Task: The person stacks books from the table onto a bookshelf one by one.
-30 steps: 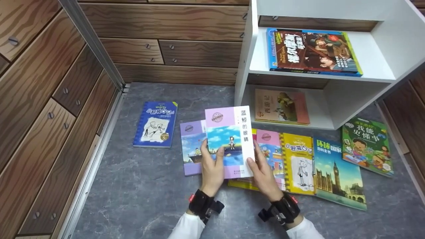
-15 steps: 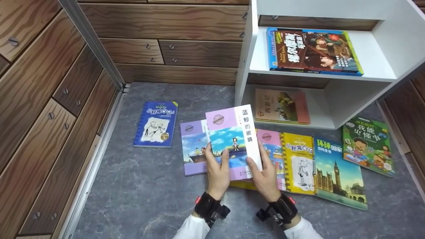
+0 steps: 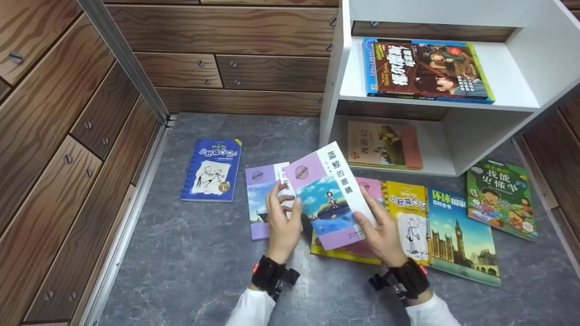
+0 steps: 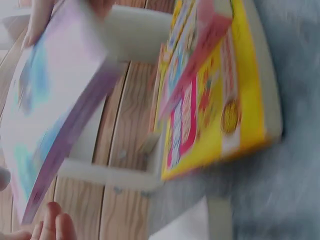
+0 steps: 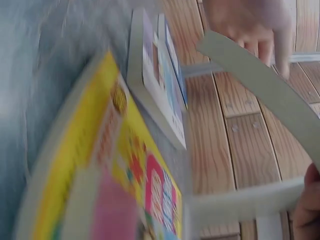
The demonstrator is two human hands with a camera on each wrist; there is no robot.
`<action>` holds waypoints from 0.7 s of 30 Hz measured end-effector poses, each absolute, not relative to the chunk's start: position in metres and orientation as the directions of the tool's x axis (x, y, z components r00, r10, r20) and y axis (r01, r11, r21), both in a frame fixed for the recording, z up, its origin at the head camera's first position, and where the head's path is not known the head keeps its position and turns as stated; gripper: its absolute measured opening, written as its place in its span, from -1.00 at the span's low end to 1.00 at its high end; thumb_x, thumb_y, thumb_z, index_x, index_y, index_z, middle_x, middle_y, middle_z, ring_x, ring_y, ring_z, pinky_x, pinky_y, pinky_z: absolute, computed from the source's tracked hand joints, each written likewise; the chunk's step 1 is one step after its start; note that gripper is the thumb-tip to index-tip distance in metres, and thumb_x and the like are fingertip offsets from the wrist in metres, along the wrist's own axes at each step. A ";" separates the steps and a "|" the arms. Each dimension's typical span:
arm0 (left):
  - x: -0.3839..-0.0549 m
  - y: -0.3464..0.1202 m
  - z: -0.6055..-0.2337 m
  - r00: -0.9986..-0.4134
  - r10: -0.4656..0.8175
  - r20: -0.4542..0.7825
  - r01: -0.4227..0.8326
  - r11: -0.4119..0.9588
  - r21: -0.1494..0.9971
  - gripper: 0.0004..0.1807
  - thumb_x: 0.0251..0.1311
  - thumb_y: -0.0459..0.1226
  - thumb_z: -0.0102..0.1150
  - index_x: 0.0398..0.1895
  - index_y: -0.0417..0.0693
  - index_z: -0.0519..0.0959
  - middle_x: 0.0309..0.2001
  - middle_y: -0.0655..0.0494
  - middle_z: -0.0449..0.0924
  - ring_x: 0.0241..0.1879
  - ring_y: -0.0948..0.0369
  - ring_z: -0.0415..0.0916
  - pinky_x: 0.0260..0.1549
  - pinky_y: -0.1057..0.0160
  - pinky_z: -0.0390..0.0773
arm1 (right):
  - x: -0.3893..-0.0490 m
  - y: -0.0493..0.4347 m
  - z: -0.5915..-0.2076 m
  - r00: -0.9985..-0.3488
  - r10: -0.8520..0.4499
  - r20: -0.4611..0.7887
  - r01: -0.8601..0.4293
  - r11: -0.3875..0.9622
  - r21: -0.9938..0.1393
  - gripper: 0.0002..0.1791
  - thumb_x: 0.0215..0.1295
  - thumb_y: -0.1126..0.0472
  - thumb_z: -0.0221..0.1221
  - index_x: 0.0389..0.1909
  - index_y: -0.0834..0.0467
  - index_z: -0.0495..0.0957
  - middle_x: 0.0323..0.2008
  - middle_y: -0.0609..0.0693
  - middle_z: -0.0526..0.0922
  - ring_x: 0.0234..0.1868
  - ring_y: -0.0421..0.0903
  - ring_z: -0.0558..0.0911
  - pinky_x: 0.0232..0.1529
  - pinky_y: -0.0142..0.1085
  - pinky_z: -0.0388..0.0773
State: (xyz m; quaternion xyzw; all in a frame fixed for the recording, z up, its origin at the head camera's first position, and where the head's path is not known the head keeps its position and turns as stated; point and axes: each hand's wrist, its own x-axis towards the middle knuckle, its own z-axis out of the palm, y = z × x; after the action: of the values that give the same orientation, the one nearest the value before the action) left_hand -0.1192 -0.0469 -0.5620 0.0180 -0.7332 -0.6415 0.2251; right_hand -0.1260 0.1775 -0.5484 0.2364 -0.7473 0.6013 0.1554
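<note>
My right hand [image 3: 383, 228] grips a paperback book [image 3: 324, 199] by its right side, thumb on the cover and fingers behind. The book has a lilac, sea-blue and white cover and is tilted above the floor books. My left hand [image 3: 283, 222] is just left of it, fingers loosely bent and apart from the book; in the right wrist view this left hand [image 5: 250, 25] shows past the book's pages [image 5: 265, 80]. Behind the left hand lies a similar purple book [image 3: 259, 203]. Under the held book are a yellow book [image 3: 324, 253] and a partly hidden pink one [image 3: 371, 185].
A blue book [image 3: 213, 170] lies alone to the left on the grey floor. Rightward lie a yellow-and-white book [image 3: 410, 226], a Big Ben book [image 3: 462, 240] and a green book [image 3: 500, 199]. The white shelf [image 3: 494, 136] holds books on two levels. Wood-patterned walls surround the floor.
The held book has turned clockwise, its top leaning left, and moved right with my right hand. My left hand has let go of its left side and drawn leftward.
</note>
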 end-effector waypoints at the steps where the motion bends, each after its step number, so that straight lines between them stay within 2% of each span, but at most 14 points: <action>1: -0.121 -0.052 -0.561 -0.894 -0.313 0.320 0.268 0.199 0.943 -0.33 0.47 -0.26 0.17 0.53 -0.29 0.18 0.32 -0.17 0.34 0.05 0.03 0.50 -0.10 0.14 0.61 | -0.127 0.182 -0.547 -0.832 -0.185 0.523 -0.552 0.179 -0.815 -0.31 0.27 0.68 0.17 0.45 0.44 0.32 0.35 0.42 0.47 0.05 -0.23 0.67 -0.12 -0.39 0.72; 3: -0.125 -0.062 -0.559 -0.890 -0.296 0.346 0.276 0.255 0.927 -0.31 0.45 -0.25 0.20 0.52 -0.29 0.19 0.36 -0.17 0.30 0.11 -0.02 0.48 -0.09 0.04 0.62 | -0.129 0.190 -0.543 -0.823 -0.226 0.521 -0.563 0.210 -0.799 -0.31 0.25 0.68 0.19 0.44 0.41 0.36 0.30 0.39 0.52 0.05 -0.20 0.68 -0.11 -0.39 0.72; 7: -0.133 -0.083 -0.554 -0.885 -0.212 0.415 0.308 0.401 0.863 -0.27 0.40 -0.17 0.25 0.50 -0.31 0.25 0.42 -0.19 0.25 0.28 -0.08 0.41 0.19 -0.10 0.55 | -0.133 0.205 -0.534 -0.791 -0.331 0.514 -0.605 0.297 -0.739 -0.30 0.22 0.64 0.25 0.42 0.34 0.42 0.16 0.25 0.67 -0.05 -0.17 0.68 -0.18 -0.39 0.71; 10: -0.139 -0.096 -0.552 -0.906 -0.091 0.412 0.329 0.458 0.826 -0.26 0.39 -0.09 0.26 0.51 -0.23 0.29 0.45 -0.19 0.27 0.41 -0.08 0.32 0.41 -0.12 0.36 | -0.135 0.212 -0.527 -0.750 -0.411 0.518 -0.653 0.332 -0.681 -0.29 0.19 0.63 0.28 0.40 0.29 0.47 0.06 0.17 0.72 -0.11 -0.12 0.69 -0.23 -0.34 0.71; 12: -0.142 -0.102 -0.551 -0.924 0.007 0.382 0.344 0.451 0.824 -0.26 0.39 -0.04 0.26 0.52 -0.17 0.31 0.45 -0.16 0.30 0.44 -0.04 0.30 0.43 -0.12 0.33 | -0.137 0.215 -0.524 -0.725 -0.456 0.516 -0.677 0.335 -0.656 -0.30 0.17 0.62 0.30 0.38 0.28 0.50 0.01 0.13 0.74 -0.14 -0.10 0.69 -0.25 -0.32 0.71; 14: -0.144 -0.104 -0.551 -0.936 0.107 0.336 0.349 0.415 0.840 -0.26 0.41 -0.01 0.25 0.54 -0.09 0.31 0.43 -0.11 0.38 0.40 0.00 0.36 0.37 -0.13 0.41 | -0.138 0.216 -0.521 -0.702 -0.487 0.520 -0.699 0.328 -0.635 -0.30 0.15 0.62 0.32 0.37 0.26 0.52 -0.01 0.11 0.74 -0.15 -0.08 0.69 -0.28 -0.30 0.72; 17: -0.145 -0.103 -0.553 -0.941 0.222 0.256 0.317 0.313 0.895 -0.28 0.40 0.00 0.29 0.53 -0.03 0.35 0.31 -0.01 0.55 0.23 0.09 0.53 0.20 -0.03 0.59 | -0.139 0.217 -0.520 -0.679 -0.521 0.517 -0.715 0.311 -0.626 -0.29 0.15 0.61 0.33 0.37 0.24 0.54 -0.01 0.10 0.75 -0.14 -0.08 0.69 -0.28 -0.30 0.71; 21: -0.144 -0.096 -0.561 -0.949 0.273 0.157 0.207 0.167 0.964 -0.39 0.38 -0.07 0.34 0.42 -0.07 0.47 0.13 -0.06 0.70 0.00 0.11 0.69 -0.07 0.13 0.73 | -0.140 0.216 -0.522 -0.666 -0.532 0.522 -0.725 0.301 -0.619 -0.29 0.13 0.61 0.34 0.36 0.24 0.54 0.01 0.13 0.75 -0.14 -0.06 0.69 -0.30 -0.31 0.70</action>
State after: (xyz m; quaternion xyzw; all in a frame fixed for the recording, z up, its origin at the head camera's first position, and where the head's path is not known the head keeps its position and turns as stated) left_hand -0.1441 -0.0957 -0.5609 -0.1574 -0.7633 -0.6261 -0.0263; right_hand -0.1401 0.2160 -0.5221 0.3936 -0.7990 0.4412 0.1094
